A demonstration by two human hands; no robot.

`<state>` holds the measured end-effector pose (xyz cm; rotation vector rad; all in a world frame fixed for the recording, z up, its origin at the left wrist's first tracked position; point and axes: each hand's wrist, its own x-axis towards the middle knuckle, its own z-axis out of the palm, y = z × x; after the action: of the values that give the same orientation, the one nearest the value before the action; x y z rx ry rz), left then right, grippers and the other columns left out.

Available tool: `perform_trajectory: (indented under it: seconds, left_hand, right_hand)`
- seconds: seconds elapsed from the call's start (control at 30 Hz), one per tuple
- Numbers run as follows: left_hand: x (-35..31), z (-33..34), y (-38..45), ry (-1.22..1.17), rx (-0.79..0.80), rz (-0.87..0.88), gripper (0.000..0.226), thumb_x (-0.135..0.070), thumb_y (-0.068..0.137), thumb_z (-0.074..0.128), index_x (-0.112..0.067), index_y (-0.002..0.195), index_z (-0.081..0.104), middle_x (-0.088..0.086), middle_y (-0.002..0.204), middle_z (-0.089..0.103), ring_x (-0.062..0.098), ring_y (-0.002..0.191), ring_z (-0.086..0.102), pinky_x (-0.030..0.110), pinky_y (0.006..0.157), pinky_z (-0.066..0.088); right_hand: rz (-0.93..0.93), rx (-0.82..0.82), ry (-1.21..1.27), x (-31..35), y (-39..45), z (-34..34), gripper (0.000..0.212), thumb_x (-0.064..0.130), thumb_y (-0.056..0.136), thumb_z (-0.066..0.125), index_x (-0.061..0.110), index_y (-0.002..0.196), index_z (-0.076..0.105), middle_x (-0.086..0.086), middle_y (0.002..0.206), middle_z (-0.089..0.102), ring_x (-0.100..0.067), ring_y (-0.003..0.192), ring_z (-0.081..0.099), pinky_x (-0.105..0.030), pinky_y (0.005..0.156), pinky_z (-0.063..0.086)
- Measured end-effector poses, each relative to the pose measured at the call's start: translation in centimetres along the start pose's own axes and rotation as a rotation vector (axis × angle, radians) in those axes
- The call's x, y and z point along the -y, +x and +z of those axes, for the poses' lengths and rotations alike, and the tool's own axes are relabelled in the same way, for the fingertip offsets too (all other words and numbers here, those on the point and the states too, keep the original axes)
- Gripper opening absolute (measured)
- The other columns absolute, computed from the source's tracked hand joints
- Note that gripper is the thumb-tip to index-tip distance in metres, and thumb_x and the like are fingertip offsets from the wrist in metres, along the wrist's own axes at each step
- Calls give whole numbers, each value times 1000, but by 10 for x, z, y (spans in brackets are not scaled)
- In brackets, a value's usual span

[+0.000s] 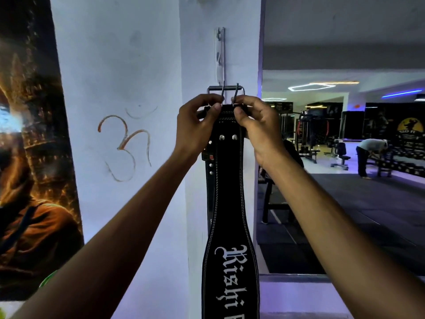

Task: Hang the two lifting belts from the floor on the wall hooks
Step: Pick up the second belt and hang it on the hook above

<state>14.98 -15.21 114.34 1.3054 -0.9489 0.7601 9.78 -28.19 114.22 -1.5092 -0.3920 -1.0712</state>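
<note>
A black lifting belt (230,203) with white stitching and white gothic lettering hangs straight down the white pillar. Its steel buckle (226,88) sits at the top, level with the lower end of the metal wall hook rack (220,54). My left hand (197,125) pinches the belt's top left corner just under the buckle. My right hand (257,127) pinches the top right corner by a buckle prong. Behind this belt, on the left, a second black strap (210,171) with rivets hangs partly hidden.
A white pillar (138,77) carries an orange painted symbol (125,143). A dark poster (30,146) covers the wall at left. On the right, a mirror shows the gym floor, machines and a bending person (370,155).
</note>
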Motion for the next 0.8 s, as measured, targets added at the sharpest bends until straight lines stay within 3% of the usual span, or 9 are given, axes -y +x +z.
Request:
perform_trajectory:
  seconds: [0.2, 0.37, 0.53, 0.67, 0.8]
  left_hand:
    - [52, 10, 50, -43, -45, 15, 15, -5, 91, 62, -10, 103, 70, 0, 94, 70, 8, 84, 65, 23, 80, 55]
    - [77, 13, 82, -167, -29, -57, 35, -7, 91, 67, -16, 125, 66, 2, 91, 74, 18, 84, 74, 45, 89, 61]
    - [92, 23, 120, -86, -15, 0, 42, -6, 94, 64, -9, 136, 59, 4, 97, 73, 7, 84, 72, 30, 86, 60]
    - [104, 27, 151, -44, -32, 13, 46, -7, 92, 67, -6, 137, 58, 17, 109, 74, 16, 92, 74, 43, 91, 60]
    - [114, 32, 181, -29, -93, -10, 51, -16, 88, 72, -6, 136, 59, 17, 113, 75, 22, 98, 74, 49, 94, 58]
  right_hand:
    - [13, -38, 8, -39, 58, 17, 20, 4, 88, 62, 16, 103, 70, -14, 105, 74, -24, 96, 70, -49, 92, 56]
    - [-3, -48, -2, -59, 92, 22, 31, 8, 89, 63, 20, 117, 62, -17, 107, 72, -25, 92, 73, -42, 85, 60]
    - [-28, -83, 8, -71, 134, 22, 35, 17, 87, 69, 25, 119, 56, -21, 96, 73, -32, 89, 72, -51, 85, 59]
    - [-75, -94, -35, -80, 167, 27, 36, 23, 83, 72, 28, 116, 60, -12, 103, 74, -27, 88, 73, -52, 84, 59]
    - [-107, -126, -70, -83, 202, 34, 38, 25, 81, 71, 29, 118, 62, -10, 98, 75, -26, 86, 73, -49, 85, 59]
